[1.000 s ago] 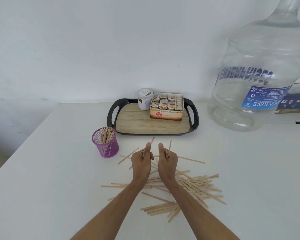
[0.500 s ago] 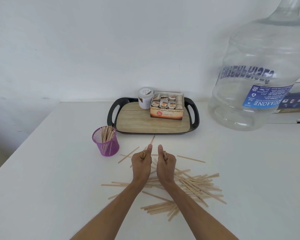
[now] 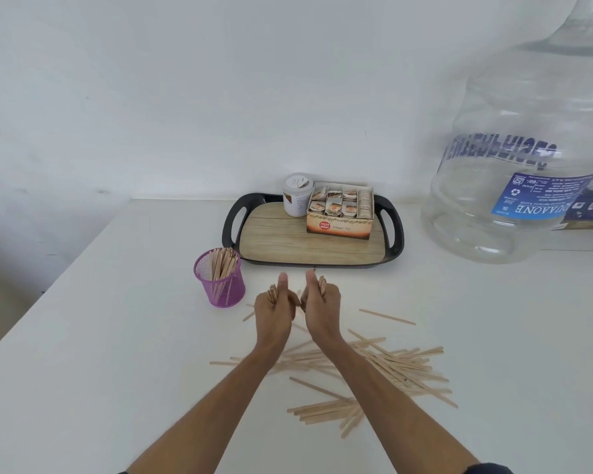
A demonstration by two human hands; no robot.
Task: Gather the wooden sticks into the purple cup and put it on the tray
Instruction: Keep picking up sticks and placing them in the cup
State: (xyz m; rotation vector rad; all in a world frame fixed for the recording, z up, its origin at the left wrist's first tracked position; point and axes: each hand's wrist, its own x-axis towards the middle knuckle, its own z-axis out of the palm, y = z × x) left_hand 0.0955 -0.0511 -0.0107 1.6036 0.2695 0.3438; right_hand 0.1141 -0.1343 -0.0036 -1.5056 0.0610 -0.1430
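Observation:
A purple mesh cup (image 3: 221, 285) stands on the white table, left of my hands, with several wooden sticks upright in it. Many more wooden sticks (image 3: 387, 362) lie scattered on the table under and to the right of my forearms. My left hand (image 3: 275, 308) is a fist, thumb up, shut on a small bundle of sticks whose ends poke out of its top. My right hand (image 3: 320, 303) is right beside it, also thumb up, shut on another bundle. The black tray (image 3: 230, 223) with a wood-look floor sits just beyond my hands.
On the tray stand a white jar (image 3: 297, 195) and an open tea box (image 3: 339, 213). A large clear water bottle (image 3: 524, 159) fills the right back. The wall is directly behind the tray. The table's left edge runs diagonally at the left.
Both fists have lifted and moved a little away from me toward the tray, still holding their bundles. The loose sticks in front of the thumbs are now hidden.

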